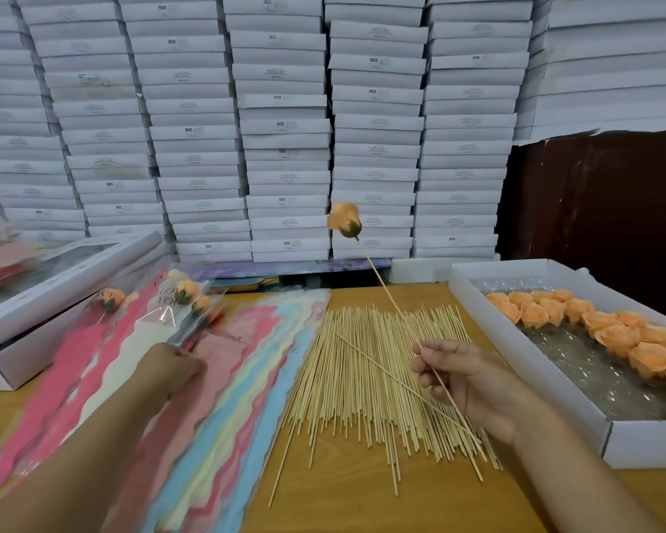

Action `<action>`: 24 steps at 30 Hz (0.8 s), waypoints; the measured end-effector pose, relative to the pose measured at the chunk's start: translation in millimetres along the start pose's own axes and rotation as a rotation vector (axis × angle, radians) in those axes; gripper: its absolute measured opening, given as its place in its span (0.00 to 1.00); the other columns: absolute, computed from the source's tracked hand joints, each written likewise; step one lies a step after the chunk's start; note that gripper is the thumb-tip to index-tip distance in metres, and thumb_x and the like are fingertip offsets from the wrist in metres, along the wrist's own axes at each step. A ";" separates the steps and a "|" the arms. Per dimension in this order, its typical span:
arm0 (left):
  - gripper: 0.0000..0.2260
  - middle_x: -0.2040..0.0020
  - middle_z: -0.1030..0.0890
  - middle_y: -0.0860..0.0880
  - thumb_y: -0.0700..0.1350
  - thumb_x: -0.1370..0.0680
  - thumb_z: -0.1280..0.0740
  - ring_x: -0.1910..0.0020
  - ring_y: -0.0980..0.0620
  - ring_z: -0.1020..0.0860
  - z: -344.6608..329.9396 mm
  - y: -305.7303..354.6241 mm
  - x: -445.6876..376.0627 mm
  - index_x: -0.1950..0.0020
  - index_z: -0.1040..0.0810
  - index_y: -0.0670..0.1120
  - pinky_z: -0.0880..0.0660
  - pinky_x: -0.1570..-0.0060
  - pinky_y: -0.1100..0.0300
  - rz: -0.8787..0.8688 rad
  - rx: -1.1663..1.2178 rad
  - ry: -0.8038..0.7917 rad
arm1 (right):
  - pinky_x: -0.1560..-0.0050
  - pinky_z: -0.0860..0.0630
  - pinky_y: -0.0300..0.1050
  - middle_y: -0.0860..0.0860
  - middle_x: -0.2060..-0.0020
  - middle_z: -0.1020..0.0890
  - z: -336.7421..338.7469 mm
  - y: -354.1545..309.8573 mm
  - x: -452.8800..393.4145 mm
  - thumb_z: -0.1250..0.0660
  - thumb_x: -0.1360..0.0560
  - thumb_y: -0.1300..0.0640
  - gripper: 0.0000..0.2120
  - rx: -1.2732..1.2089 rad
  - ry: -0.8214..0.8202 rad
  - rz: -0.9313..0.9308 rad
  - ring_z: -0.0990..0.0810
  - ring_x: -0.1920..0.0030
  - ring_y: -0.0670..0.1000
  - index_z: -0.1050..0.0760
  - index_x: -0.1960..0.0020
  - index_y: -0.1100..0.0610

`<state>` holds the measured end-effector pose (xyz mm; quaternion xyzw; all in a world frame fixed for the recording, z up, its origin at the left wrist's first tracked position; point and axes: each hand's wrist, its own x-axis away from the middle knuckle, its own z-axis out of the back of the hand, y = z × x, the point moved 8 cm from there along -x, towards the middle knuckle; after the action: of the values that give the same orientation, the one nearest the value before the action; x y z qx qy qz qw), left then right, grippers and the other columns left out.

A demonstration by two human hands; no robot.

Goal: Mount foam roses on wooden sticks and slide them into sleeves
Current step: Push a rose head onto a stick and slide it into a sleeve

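The right hand (462, 382) pinches a wooden stick (385, 290) near its lower end, its orange foam rose (345, 219) raised up and away above the loose stick pile (377, 378). The left hand (174, 365), fingers curled, grips the blurred sleeves (193, 313) holding finished roses, over the spread of coloured sleeves (224, 378)

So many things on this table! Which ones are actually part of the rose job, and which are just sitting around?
In the job:
- rose on a stick, held by right hand
- loose sticks
- sleeves, under left hand
- tray of roses

Lying about:
- stacked white boxes
- open box
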<state>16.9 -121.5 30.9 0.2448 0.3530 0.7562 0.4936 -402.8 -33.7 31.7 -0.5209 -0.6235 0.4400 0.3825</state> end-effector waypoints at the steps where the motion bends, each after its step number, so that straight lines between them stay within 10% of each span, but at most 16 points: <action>1: 0.06 0.63 0.20 0.38 0.36 0.24 0.28 0.66 0.44 0.23 -4.1 4.2 3.6 0.60 0.21 0.39 0.25 0.62 0.54 0.040 0.105 -0.072 | 0.70 0.22 0.38 0.59 0.60 0.16 -2.0 1.9 0.6 0.27 0.31 0.63 0.15 -0.030 -0.023 -0.018 0.18 0.65 0.50 0.23 0.45 0.65; 14: 0.08 0.64 0.19 0.41 0.30 0.22 0.33 0.74 0.52 0.23 -76.8 78.3 120.3 0.51 0.23 0.42 0.23 0.76 0.64 0.058 0.683 -0.581 | 0.64 0.17 0.40 0.66 0.41 0.19 -26.9 20.8 5.6 0.30 0.28 0.66 0.16 -0.096 -0.171 -0.175 0.13 0.54 0.59 0.29 0.42 0.64; 24: 0.13 0.58 0.15 0.43 0.35 0.22 0.29 0.63 0.50 0.17 -111.1 79.0 187.9 0.38 0.21 0.45 0.20 0.66 0.60 -0.107 0.262 -0.938 | 0.69 0.17 0.41 0.63 0.54 0.16 -20.9 23.2 2.9 0.26 0.33 0.68 0.11 -0.089 -0.046 -0.170 0.14 0.63 0.58 0.16 0.51 0.66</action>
<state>-182.1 -2.0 26.1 0.6004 0.1968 0.4874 0.6027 -376.5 -26.1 16.4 -0.4723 -0.6930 0.3898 0.3805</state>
